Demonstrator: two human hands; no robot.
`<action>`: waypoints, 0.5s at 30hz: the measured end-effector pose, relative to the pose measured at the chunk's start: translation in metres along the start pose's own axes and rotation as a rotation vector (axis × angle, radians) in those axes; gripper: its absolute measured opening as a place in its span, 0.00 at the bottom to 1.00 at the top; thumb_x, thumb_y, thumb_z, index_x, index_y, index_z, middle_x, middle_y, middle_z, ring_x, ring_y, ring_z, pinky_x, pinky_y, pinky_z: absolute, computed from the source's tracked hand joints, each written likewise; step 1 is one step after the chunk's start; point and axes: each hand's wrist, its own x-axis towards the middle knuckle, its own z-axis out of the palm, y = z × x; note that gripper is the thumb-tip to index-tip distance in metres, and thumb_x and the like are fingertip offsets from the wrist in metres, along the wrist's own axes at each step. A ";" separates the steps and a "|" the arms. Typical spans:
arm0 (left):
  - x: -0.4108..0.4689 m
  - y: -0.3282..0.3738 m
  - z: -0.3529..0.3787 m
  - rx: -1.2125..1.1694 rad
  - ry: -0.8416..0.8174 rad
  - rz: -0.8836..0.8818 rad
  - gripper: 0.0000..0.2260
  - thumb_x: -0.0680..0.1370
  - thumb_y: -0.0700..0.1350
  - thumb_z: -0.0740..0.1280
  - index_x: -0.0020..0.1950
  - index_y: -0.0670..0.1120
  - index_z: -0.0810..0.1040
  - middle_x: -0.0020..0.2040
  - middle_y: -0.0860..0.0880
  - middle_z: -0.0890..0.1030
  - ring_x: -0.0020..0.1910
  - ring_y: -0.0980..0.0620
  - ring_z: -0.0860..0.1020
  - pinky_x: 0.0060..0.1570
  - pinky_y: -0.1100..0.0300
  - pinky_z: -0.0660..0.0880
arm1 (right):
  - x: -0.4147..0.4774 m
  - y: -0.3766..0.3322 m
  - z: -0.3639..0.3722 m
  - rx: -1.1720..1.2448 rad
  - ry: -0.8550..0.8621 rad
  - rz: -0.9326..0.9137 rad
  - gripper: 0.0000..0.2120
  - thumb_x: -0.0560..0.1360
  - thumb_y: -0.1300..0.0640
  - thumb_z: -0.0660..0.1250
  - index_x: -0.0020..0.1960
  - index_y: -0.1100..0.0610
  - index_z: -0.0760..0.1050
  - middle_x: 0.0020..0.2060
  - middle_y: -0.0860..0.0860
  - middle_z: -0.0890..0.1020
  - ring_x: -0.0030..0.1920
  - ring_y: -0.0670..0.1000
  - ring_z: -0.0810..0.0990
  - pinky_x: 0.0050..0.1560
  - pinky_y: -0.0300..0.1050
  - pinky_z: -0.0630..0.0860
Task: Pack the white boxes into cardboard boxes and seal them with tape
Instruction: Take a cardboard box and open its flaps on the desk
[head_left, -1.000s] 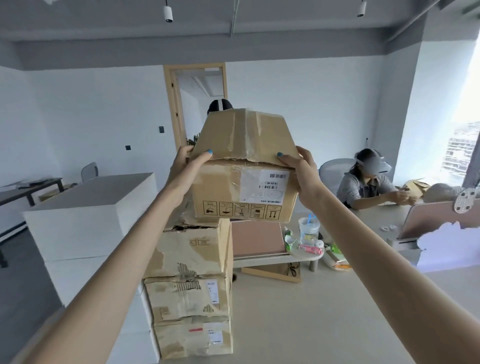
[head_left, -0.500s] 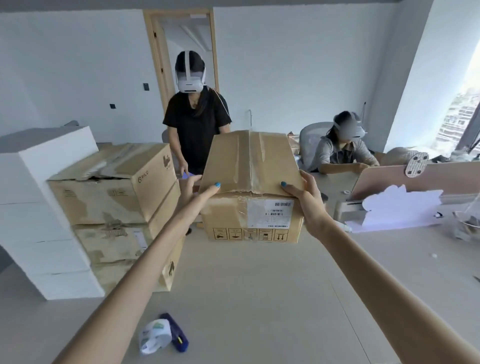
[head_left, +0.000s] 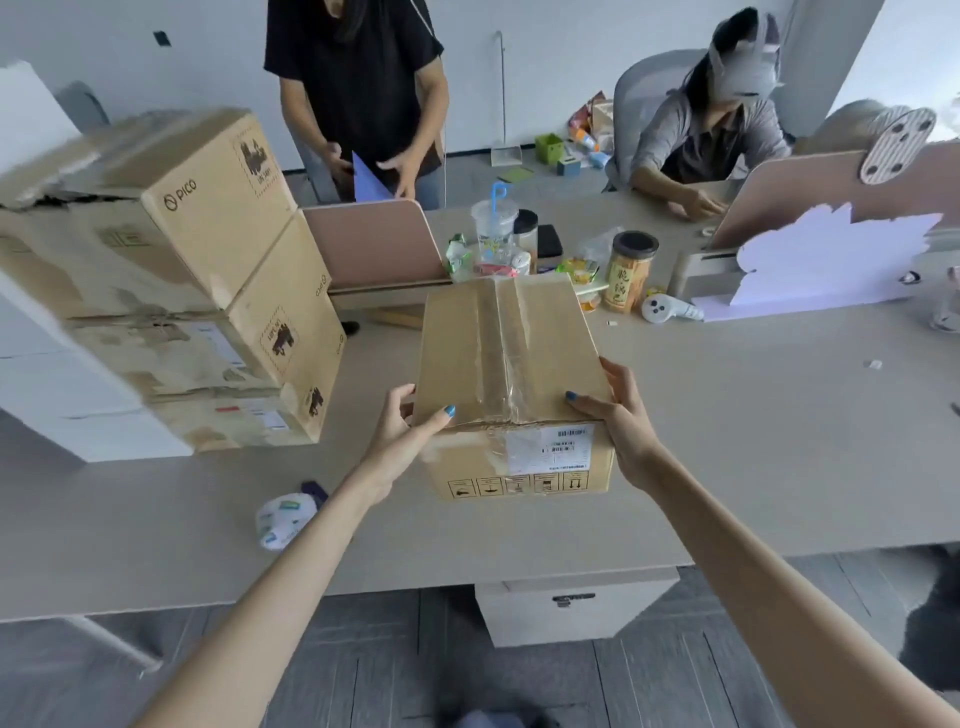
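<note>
Taped cardboard box, seemingly sealed, contents unseen

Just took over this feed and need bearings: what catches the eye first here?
A taped cardboard box fills the centre, gripped at its near corners by the left hand and right hand. Worn stacked cartons rise at the left of the desk, and a tape roll lies beside the left forearm.

The top brown cardboard box of the left stack bears "PICO" beside a round logo. The taped brown cardboard box in the middle carries a white shipping label with a barcode, its print too small to read, above a row of black handling pictograms. The amber black-lidded jar shows vertical Chinese characters.
</note>
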 end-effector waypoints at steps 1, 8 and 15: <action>-0.001 -0.011 0.003 0.002 -0.008 -0.022 0.27 0.77 0.47 0.71 0.72 0.49 0.62 0.59 0.55 0.77 0.55 0.58 0.77 0.48 0.61 0.72 | 0.000 0.010 -0.003 -0.009 -0.007 0.015 0.35 0.66 0.59 0.73 0.70 0.50 0.63 0.55 0.48 0.77 0.48 0.49 0.82 0.40 0.41 0.80; -0.008 -0.064 0.022 0.009 -0.047 -0.102 0.24 0.79 0.44 0.69 0.69 0.52 0.60 0.59 0.56 0.75 0.52 0.67 0.74 0.42 0.75 0.71 | 0.007 0.073 -0.021 -0.079 -0.031 0.098 0.30 0.74 0.64 0.70 0.71 0.47 0.61 0.59 0.46 0.76 0.58 0.51 0.78 0.49 0.41 0.77; -0.002 -0.079 0.032 0.078 -0.090 -0.119 0.26 0.80 0.41 0.68 0.70 0.46 0.56 0.64 0.47 0.72 0.54 0.59 0.74 0.51 0.66 0.70 | 0.017 0.099 -0.028 -0.297 0.001 0.126 0.34 0.73 0.63 0.73 0.73 0.50 0.60 0.64 0.50 0.72 0.64 0.55 0.74 0.63 0.53 0.75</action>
